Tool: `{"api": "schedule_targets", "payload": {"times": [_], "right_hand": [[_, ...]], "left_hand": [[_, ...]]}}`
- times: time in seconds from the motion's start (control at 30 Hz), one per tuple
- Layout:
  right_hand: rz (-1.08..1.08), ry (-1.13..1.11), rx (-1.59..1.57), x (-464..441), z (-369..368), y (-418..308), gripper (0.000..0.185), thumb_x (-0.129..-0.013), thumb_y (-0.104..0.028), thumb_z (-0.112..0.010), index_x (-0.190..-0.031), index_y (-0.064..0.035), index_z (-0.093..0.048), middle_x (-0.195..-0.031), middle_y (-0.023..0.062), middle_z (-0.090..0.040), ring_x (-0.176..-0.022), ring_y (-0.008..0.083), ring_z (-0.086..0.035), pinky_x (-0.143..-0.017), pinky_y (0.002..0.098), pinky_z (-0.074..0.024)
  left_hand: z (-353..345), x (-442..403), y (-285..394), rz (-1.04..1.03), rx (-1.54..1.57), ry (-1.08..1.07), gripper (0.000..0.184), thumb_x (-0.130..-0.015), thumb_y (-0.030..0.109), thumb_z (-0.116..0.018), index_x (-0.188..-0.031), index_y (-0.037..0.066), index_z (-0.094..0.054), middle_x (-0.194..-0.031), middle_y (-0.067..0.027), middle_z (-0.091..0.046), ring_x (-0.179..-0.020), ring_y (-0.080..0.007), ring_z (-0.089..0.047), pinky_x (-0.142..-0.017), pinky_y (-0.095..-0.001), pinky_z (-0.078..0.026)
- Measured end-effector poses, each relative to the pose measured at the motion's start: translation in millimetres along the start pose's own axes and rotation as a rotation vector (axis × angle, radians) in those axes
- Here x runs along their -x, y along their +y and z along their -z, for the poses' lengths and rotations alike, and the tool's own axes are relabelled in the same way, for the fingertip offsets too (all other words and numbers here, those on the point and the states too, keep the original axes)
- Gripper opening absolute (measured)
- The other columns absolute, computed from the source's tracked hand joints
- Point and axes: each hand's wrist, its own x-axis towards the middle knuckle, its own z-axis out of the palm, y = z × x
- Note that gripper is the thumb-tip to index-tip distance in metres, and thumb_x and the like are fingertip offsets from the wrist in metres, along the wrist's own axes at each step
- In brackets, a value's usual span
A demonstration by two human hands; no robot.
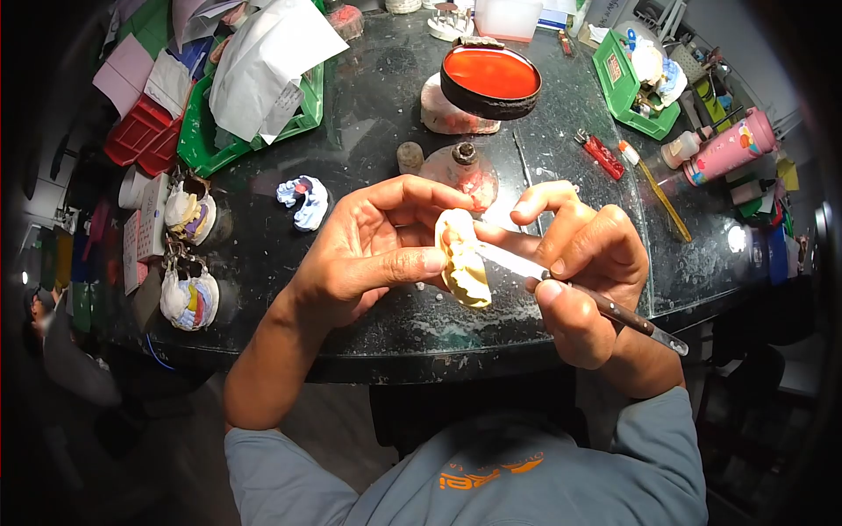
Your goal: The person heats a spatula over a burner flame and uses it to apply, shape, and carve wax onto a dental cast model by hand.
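Observation:
My left hand pinches a pale yellow dental cast between thumb and fingers, tilted with its row of teeth facing right. In my right hand is a wax knife with a dark wooden handle, gripped between thumb and fingers. Its bright blade reaches left to the cast's edge; whether it touches is hard to tell in the glare. Just behind the hands stands a glass spirit burner. Farther back, a round dark pan of red wax rests on a pinkish-white block.
To the left lie a blue-white horseshoe-shaped dental piece and two articulators with casts. Green bins hold papers and casts. On the right are a red-handled tool, a yellow-handled brush and a pink bottle.

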Motion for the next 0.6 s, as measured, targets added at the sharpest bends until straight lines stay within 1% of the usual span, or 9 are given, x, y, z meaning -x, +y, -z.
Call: {"api": "schedule_targets", "payload": {"times": [0.1,0.2,0.3,0.43,0.53,0.6], "right_hand": [[-0.011,-0.027,-0.002,-1.3,1.9,1.2,0.009,-0.081,0.005,-0.058,-0.085,0.0013,-0.051,-0.080,0.0108,-0.054,-0.111,0.0290,-0.055,-0.100,0.0521,-0.0538],[-0.025,-0.049,-0.005,-2.9,2.5,1.4,0.009,-0.082,0.005,-0.058,-0.086,0.0011,-0.051,-0.082,0.0105,-0.053,-0.114,0.0272,-0.053,-0.101,0.0519,-0.0529],[-0.042,-0.058,0.001,-3.2,3.0,1.7,0.009,-0.083,0.005,-0.059,-0.086,0.0010,-0.051,-0.083,0.0101,-0.053,-0.115,0.0259,-0.053,-0.102,0.0512,-0.0526],[-0.068,-0.077,0.020,-2.1,5.0,2.4,0.009,-0.082,0.006,-0.059,-0.085,0.0009,-0.052,-0.084,0.0098,-0.054,-0.115,0.0255,-0.052,-0.104,0.0499,-0.0512],[-0.048,-0.053,0.018,-2.2,2.3,3.6,0.010,-0.080,0.007,-0.060,-0.084,0.0001,-0.053,-0.082,0.0091,-0.054,-0.112,0.0273,-0.054,-0.102,0.0490,-0.0502],[-0.025,-0.060,0.075,-1.9,3.8,2.7,0.011,-0.079,0.007,-0.060,-0.083,-0.0004,-0.053,-0.080,0.0090,-0.055,-0.109,0.0285,-0.056,-0.099,0.0484,-0.0488]], "left_hand": [[-3.3,0.5,4.6,0.029,-0.051,0.060,0.055,-0.080,0.008,-0.072,-0.128,-0.008,-0.050,-0.111,-0.0163,-0.065,-0.103,-0.0200,-0.065,-0.091,-0.0341,-0.055],[-1.5,0.6,2.7,0.029,-0.096,0.091,0.055,-0.077,0.007,-0.071,-0.125,-0.009,-0.052,-0.106,-0.0129,-0.064,-0.099,-0.0182,-0.065,-0.091,-0.0330,-0.055],[-0.6,1.6,3.1,0.036,-0.140,0.114,0.055,-0.074,0.009,-0.071,-0.124,-0.009,-0.054,-0.106,-0.0131,-0.064,-0.098,-0.0174,-0.065,-0.090,-0.0323,-0.054],[0.2,1.7,2.6,0.032,-0.134,0.112,0.054,-0.075,0.011,-0.070,-0.122,-0.009,-0.056,-0.104,-0.0124,-0.065,-0.097,-0.0164,-0.064,-0.089,-0.0310,-0.053],[0.5,2.0,2.5,0.038,-0.135,0.113,0.053,-0.075,0.012,-0.069,-0.122,-0.009,-0.056,-0.103,-0.0122,-0.065,-0.096,-0.0161,-0.064,-0.088,-0.0302,-0.053],[-1.8,1.5,3.8,0.044,-0.139,0.123,0.053,-0.074,0.013,-0.068,-0.122,-0.009,-0.056,-0.104,-0.0123,-0.065,-0.096,-0.0159,-0.064,-0.088,-0.0299,-0.053]]}}
